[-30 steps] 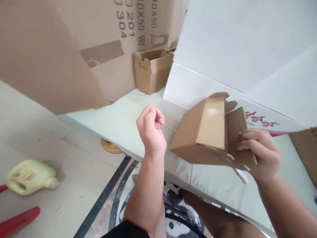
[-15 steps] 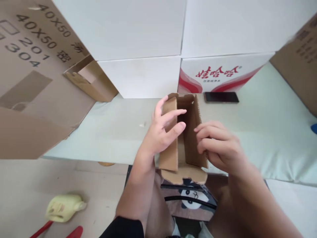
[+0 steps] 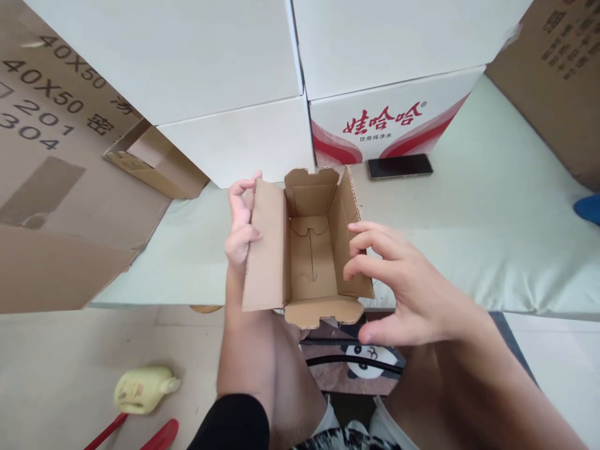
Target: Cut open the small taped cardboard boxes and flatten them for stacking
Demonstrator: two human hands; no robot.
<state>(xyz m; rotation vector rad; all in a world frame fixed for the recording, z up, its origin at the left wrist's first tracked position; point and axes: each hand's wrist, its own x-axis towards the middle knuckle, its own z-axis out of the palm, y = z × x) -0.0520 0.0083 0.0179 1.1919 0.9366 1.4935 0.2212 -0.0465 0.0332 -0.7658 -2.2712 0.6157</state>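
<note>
we had the small cardboard box (image 3: 312, 244) between our left hand (image 3: 241, 228) and right hand (image 3: 398, 275), at the near edge of the padded pale green surface (image 3: 473, 244), its mouth facing up. as far as we could judge, the lower part was done: the walls stood up and the bottom panels (image 3: 323, 265) met along a seam. the top was what remained undone, its two notched end flaps (image 3: 323, 309) loose and the broad flap (image 3: 265, 250) folded out on the left. our left hand pinched that flap between thumb and fingers. our right hand was spread by the opposite wall (image 3: 344, 219), thumb well apart; we could not tell whether its fingertips touched the cardboard. counting, we had one box at our hands, one similar carton (image 3: 180, 167) beyond the left hand, two white cartons (image 3: 241, 140) side by side ahead of both hands, one phone (image 3: 400, 166) past the right hand, two large brown cartons (image 3: 51, 262), one out to each side, and one yellow bottle (image 3: 140, 390) on the floor (image 3: 56, 362), below and left of the left hand.
</note>
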